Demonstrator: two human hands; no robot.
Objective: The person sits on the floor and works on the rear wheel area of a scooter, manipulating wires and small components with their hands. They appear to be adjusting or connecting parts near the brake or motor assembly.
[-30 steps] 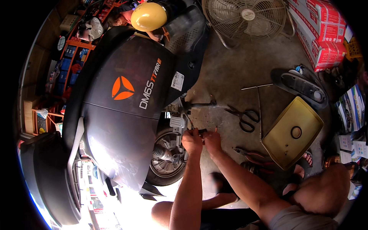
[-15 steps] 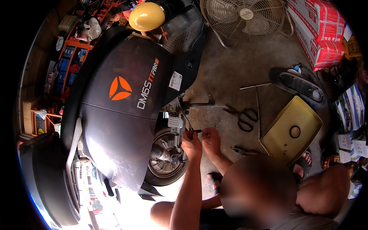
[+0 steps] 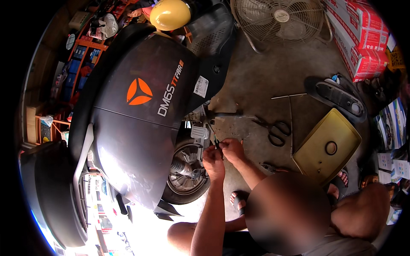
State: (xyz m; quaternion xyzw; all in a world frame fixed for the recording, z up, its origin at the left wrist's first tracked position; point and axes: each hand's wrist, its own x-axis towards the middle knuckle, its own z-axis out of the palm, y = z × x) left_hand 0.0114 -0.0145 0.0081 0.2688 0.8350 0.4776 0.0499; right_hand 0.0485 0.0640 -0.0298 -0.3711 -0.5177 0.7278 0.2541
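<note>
Fingers (image 3: 208, 151) of left hand (image 3: 214, 162) and right hand (image 3: 233, 151) pinch thin dark cable (image 3: 216, 142); scooter wheel (image 3: 188, 197) near; uneven tug could, I'd judge, strain it

A grey-brown concrete floor (image 3: 256, 77) spreads across the centre and upper right of the frame. On it, right of centre, lie black-handled scissors (image 3: 278, 133), a T-shaped metal wrench (image 3: 291, 121) and a yellowish tray (image 3: 308, 148); partly hidden pliers (image 3: 268, 167) lie lower down. A round fan (image 3: 279, 30) stands at the top, beside red boxes (image 3: 367, 64) at upper right.
</note>
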